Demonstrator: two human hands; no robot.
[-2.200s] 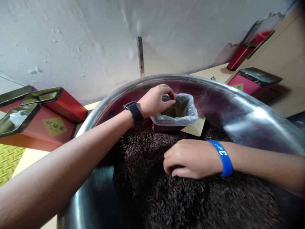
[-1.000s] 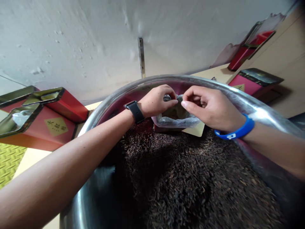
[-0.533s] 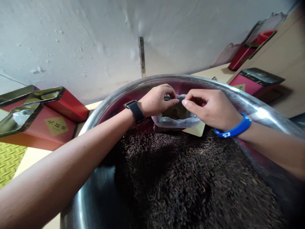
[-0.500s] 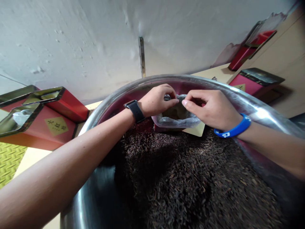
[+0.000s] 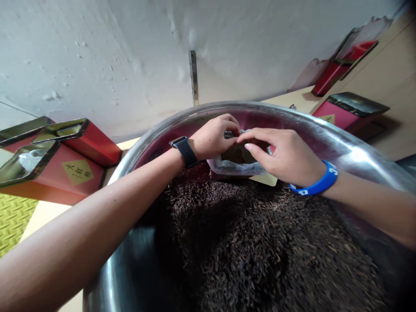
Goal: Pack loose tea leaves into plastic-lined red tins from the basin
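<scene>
A clear plastic bag (image 5: pixel 238 168) lines the open top of a red tea tin with a pale label (image 5: pixel 264 179). This tin stands among dark loose tea leaves (image 5: pixel 260 234) in a large metal basin (image 5: pixel 128 158). My left hand (image 5: pixel 211 138), below a black watch, pinches the bag's far edge between thumb and fingertips. Over the right part of the bag's mouth is my right hand (image 5: pixel 289 154), with a blue wristband. Its index finger reaches to my left fingertips, while the thumb stays apart from it. Part of the bag's rim is hidden behind my fingers.
Several red tins (image 5: pixel 74 173) stand outside the basin at left, one with plastic inside. At right, another red tin (image 5: pixel 351 112) stands near the rim, with a further red tin (image 5: pixel 331 78) behind. A grey wall (image 5: pixel 130 56) rises beyond the basin.
My right hand has moved left along the bag's edge to my left fingertips, and its thumb and index finger have parted. My left hand has stayed in place.
</scene>
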